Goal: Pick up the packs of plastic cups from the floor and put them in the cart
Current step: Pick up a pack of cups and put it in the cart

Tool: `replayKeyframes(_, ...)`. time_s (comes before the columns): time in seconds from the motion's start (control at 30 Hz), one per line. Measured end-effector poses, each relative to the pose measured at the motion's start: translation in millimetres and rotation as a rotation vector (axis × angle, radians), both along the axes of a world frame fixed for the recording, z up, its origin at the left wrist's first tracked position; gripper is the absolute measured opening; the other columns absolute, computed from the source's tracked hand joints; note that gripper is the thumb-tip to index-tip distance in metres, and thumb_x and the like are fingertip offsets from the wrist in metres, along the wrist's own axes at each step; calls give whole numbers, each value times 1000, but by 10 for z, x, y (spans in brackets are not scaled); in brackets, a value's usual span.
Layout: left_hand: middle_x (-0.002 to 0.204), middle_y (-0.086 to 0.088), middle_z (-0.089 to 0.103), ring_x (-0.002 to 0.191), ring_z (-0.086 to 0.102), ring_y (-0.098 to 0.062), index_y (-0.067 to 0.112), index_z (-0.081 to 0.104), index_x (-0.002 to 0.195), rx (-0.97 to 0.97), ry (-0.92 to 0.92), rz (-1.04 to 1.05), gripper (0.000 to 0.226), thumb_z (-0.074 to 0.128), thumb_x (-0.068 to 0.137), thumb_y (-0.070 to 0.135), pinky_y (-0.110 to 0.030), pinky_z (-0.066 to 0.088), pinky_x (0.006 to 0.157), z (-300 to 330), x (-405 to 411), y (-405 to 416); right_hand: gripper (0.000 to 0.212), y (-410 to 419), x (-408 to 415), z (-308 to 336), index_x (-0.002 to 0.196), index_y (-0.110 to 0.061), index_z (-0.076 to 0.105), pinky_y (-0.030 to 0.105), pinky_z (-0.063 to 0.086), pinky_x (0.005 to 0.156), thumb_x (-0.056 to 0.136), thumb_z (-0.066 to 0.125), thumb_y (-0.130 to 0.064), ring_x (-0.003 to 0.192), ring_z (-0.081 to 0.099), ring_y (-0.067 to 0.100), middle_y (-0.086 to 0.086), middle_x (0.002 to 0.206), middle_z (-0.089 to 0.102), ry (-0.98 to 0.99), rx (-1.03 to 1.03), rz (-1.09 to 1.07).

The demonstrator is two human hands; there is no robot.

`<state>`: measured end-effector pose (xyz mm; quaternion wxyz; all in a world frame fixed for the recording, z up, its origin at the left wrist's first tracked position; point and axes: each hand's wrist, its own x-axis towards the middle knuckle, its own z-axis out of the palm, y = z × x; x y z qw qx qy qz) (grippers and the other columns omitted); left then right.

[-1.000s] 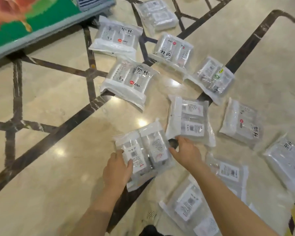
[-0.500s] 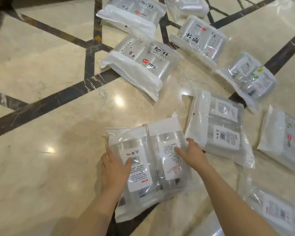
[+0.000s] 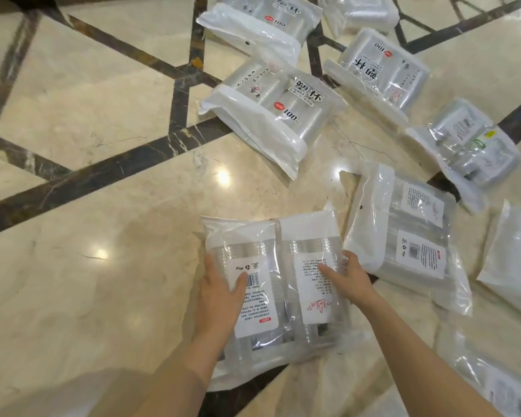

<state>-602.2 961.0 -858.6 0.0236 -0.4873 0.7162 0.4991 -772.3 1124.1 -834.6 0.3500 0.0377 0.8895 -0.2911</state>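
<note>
A clear pack of plastic cups (image 3: 283,284) with white labels lies low in the middle of the view, held from both sides. My left hand (image 3: 220,293) grips its left edge, thumb on the label. On the right side my right hand (image 3: 348,276) grips it with fingers spread over the wrap. Several more packs lie on the marble floor: one just right of it (image 3: 409,236), one ahead with black print (image 3: 271,112), another further right (image 3: 379,70). The cart is out of view.
More packs lie at the top (image 3: 259,19), right (image 3: 475,149), far right edge (image 3: 518,263) and bottom right (image 3: 500,383). The beige marble floor (image 3: 88,266) with dark inlay stripes stretches to the left.
The camera has moved closer and lower toward the packs. Both hands have tightened around the sides of the same pack, which now looks slightly raised toward me.
</note>
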Motion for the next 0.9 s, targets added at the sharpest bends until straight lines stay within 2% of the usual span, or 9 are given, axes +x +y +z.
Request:
replayKeyframes(0.1,127,-11,49,108,55,-28,26,-1,148,-20,-34,-6,80,51,89,46,-35,47,81,139,-34,-62,72,-12,40,143,141,-12,27,44,48,95,85,66,-32,113,57,27,10,132,53,5,-3,-22)
replayKeyframes(0.23,139,-11,40,122,45,-29,20,4,149,-48,-10,6,80,52,90,44,-33,38,84,467,-157,-153,80,-87,38,476,146,-18,20,46,44,99,84,63,-45,123,50,33,14,138,48,83,43,-18)
replayKeyframes(0.33,135,-11,45,118,48,-31,18,13,145,-60,53,62,81,59,85,44,-42,44,90,802,-303,-296,81,-177,-6,865,146,-20,19,48,41,102,84,63,-45,128,44,34,14,144,41,141,8,-64)
replayKeyframes(0.43,133,-8,47,117,49,-30,19,19,142,-110,124,58,78,62,83,46,-41,43,87,1363,-437,-497,78,-296,-53,1461,147,-18,20,44,36,106,85,62,-42,132,39,31,11,147,37,220,-77,-104)
replayKeyframes(0.57,135,-8,47,120,49,-31,22,19,142,-199,157,-11,76,59,83,49,-44,43,89,2453,-590,-786,70,-423,-107,2563,145,-18,25,48,38,105,87,62,-34,127,46,29,12,141,46,278,-163,-169)
replayKeyframes(0.67,131,-4,51,115,53,-30,28,21,140,-260,227,-48,73,57,82,54,-45,48,86,3472,-646,-924,61,-461,-125,3623,142,-16,32,40,41,101,88,61,-25,119,52,26,10,131,54,344,-230,-197)
replayKeyframes(0.8,127,-1,55,114,54,-27,34,24,141,-282,330,-135,73,59,81,55,-37,44,83,5093,-726,-1010,61,-404,-51,5255,142,-14,33,28,38,90,89,62,-23,118,53,26,9,124,56,397,-320,-243)
replayKeyframes(0.9,129,2,56,116,54,-27,35,24,143,-313,419,-214,72,59,82,51,-35,44,83,6370,-789,-977,63,-248,37,6491,143,-13,33,30,39,95,88,63,-28,119,52,25,12,131,54,458,-354,-284)
